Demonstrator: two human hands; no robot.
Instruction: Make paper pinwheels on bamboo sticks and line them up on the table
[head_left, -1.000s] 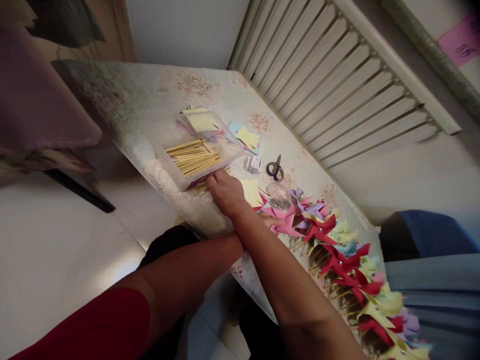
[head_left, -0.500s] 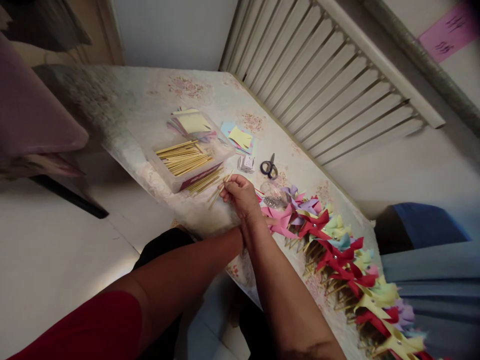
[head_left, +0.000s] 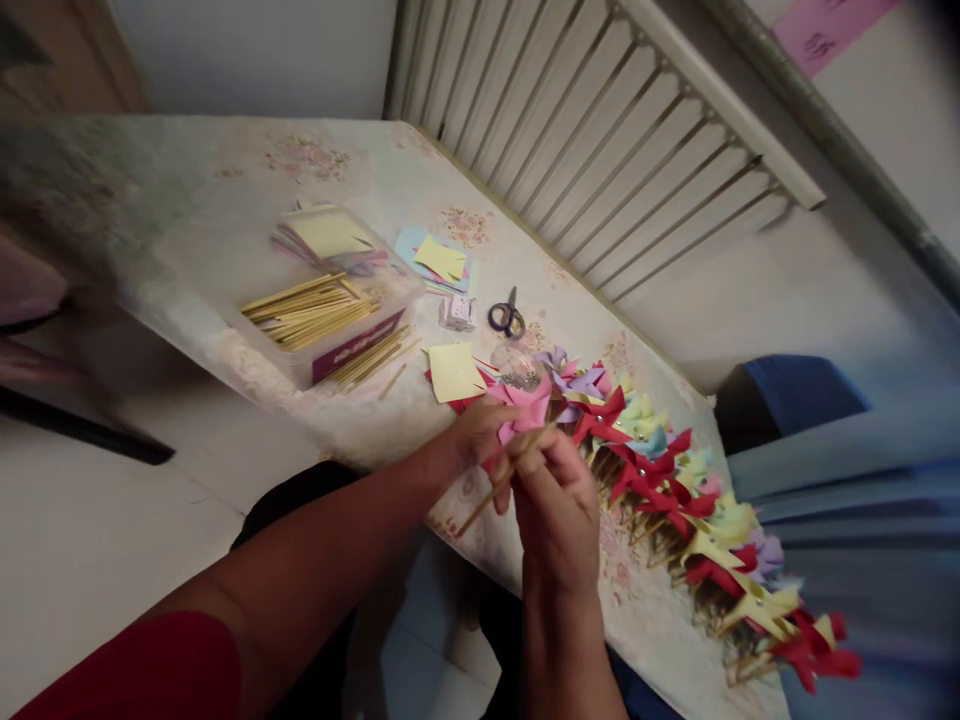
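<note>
My left hand is closed on a pink paper pinwheel, whose folded blades stick out past the fingers. Just to its right, my right hand pinches a thin wooden stick that slants down to the left. The stick's upper end lies close to the pinwheel; whether they touch is hidden by my fingers. A yellow paper square with cut corners lies on red paper beyond my left hand. Behind the pinwheel is a clear dish of small metal pieces.
A plastic box holds wooden sticks and paper, with loose sticks beside it. Paper sheets, a small box and scissors lie beyond. Finished pinwheels line the right side of the flowered tablecloth.
My right hand has moved right with a stick, from beside the loose sticks to the pink pinwheel. My crossed arms have come apart, uncovering the yellow square. The view has shifted.
</note>
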